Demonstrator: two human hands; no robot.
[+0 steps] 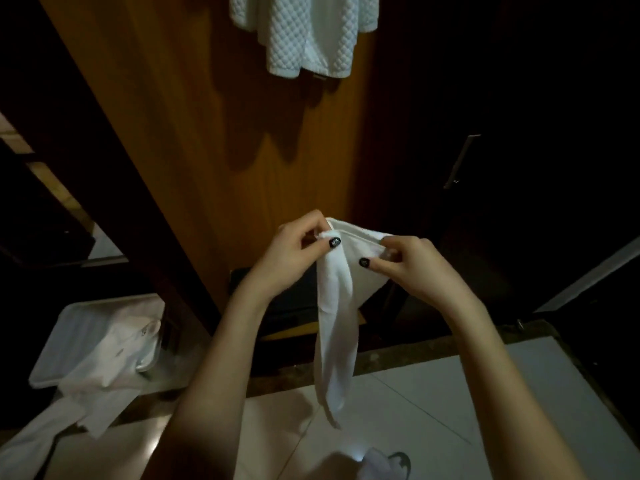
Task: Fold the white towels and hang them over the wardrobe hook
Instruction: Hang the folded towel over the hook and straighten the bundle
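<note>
I hold a thin white towel (337, 306) up in front of the brown wardrobe side (207, 140). My left hand (298, 251) pinches its upper left corner between thumb and fingers. My right hand (412, 265) pinches the upper edge a little to the right. The cloth hangs down from both hands in a long narrow fold, ending above the floor. A quilted white towel (304, 32) hangs high on the wardrobe at the top of the view; the hook itself is hidden.
A white plastic bin (69, 341) with more white cloth (114, 375) spilling out sits on the floor at the lower left. Pale floor tiles (450, 410) lie below. A dark cabinet door with a metal handle (462, 161) stands to the right.
</note>
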